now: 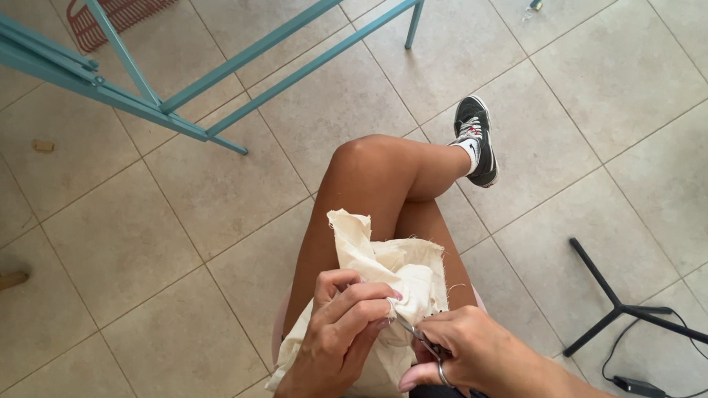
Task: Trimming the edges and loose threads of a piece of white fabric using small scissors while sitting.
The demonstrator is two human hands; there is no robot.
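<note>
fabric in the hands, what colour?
Plain cream raw-edged woven cloth, no pattern; head view.

scissors [421, 343]: mostly hidden in hands | cloth [382, 278]: lower edge cut off

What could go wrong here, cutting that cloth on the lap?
1. The small scissors in the right hand point at the left hand fingertips pinching the cream cloth; a slip might nick them.
2. The cloth lies bunched over a bare thigh, so the blades could catch a hidden fold or skin.
</note>
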